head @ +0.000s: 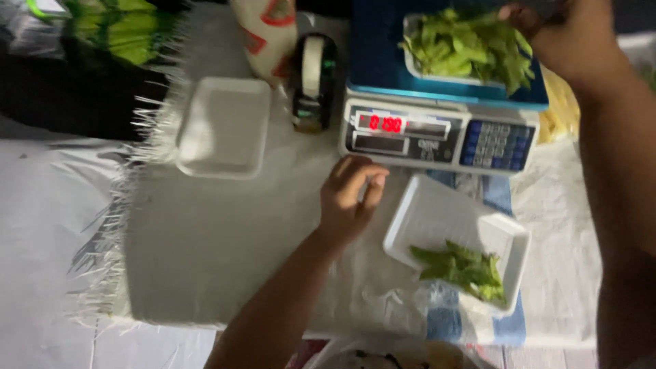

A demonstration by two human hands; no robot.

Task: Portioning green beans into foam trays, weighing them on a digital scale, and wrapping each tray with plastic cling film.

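Note:
My left hand [350, 193] hovers loosely curled over the white cloth, just in front of the electronic scale [437, 133], holding nothing. My right hand [564, 34] reaches to the far right of the scale's blue platform and touches the white tray of green leafy vegetables [471, 48] sitting on it; whether it grips leaves I cannot tell. A second white foam tray [437, 215] lies in front of the scale to the right of my left hand, with a small pile of green leaves [465, 268] in its near corner.
An empty white foam tray [224, 126] lies at the left on the cloth. A tape dispenser [313, 82] and a white bag [266, 34] stand behind it. Green bundles [123, 31] lie at the far left. The woven cloth [205, 253] has a frayed left edge.

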